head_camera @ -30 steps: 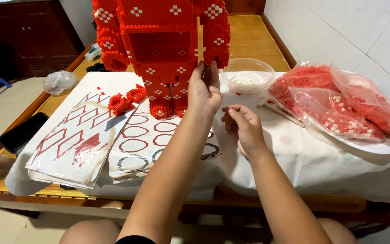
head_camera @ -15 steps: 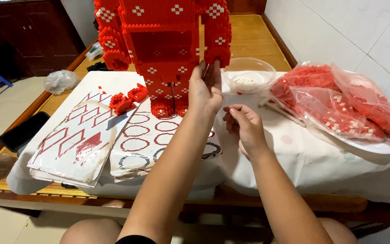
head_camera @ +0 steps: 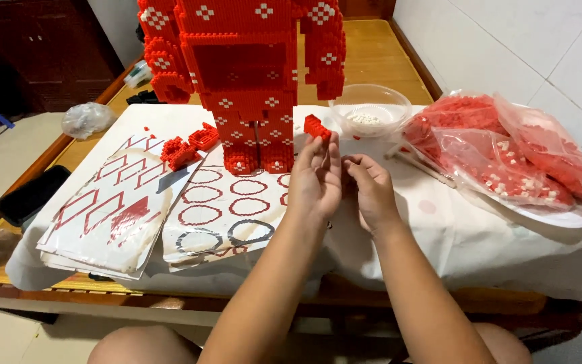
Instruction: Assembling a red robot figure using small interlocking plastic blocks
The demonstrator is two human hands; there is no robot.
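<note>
The left hand (head_camera: 314, 176) pinches a small red brick piece (head_camera: 316, 126) beside the big red block figure (head_camera: 244, 74); the right hand (head_camera: 370, 189) curls closed, seemingly picking out a tiny brick to press on next.

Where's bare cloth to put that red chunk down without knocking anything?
Bare white cloth lies right of the right hand, below the bags of red bricks. A smaller patch sits between the clear bowl and the bags. Crowded: printed sheets and the brick figure beyond the left hand, which holds the red chunk.
</note>
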